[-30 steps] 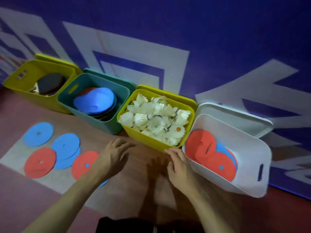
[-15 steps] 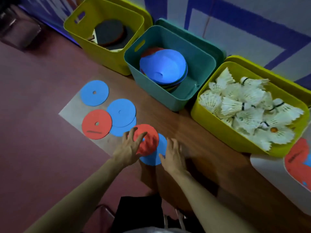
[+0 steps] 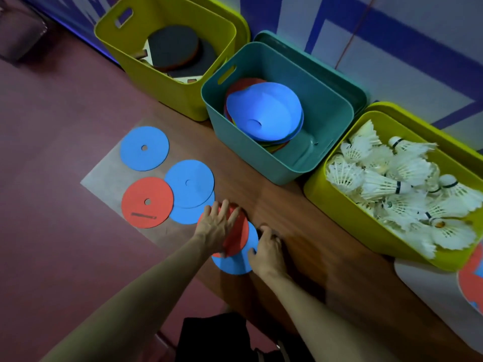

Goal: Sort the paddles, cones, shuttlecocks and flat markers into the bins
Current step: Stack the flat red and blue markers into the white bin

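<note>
the red flat marker (image 3: pixel 236 232) lies on the wooden bench (image 3: pixel 300 231), bowed up under the left hand (image 3: pixel 215 228), whose fingers curl over its far edge and hold it. beneath it sits a blue flat marker (image 3: pixel 235 262), and the right hand (image 3: pixel 266 250) pinches that one at its right rim, thumb on top.

risks, as a judgement: both markers are thin and floppy and overlap, so lifting the red one could drag the blue one along or let it slip off the bench edge just below. the bent red marker may spring out of the hold if the fingers relax. carrying two at once to the far-right bin could shed one on the way.

further left lie a blue pair (image 3: pixel 189 190), overlapped, a red marker with a dark stripe (image 3: pixel 147 202) and a lone blue marker (image 3: pixel 144 148), still unsorted.

bins, from the left: a yellow-green bin (image 3: pixel 156 82) holds paddles (image 3: pixel 173 48); a teal bin (image 3: pixel 261 163) holds stacked cones (image 3: pixel 264 111), blue on top; another yellow-green bin (image 3: pixel 337 218) is heaped with shuttlecocks (image 3: pixel 397 184); a white bin (image 3: pixel 428 286) at the right edge shows red and blue flat markers, mostly out of frame.
</note>
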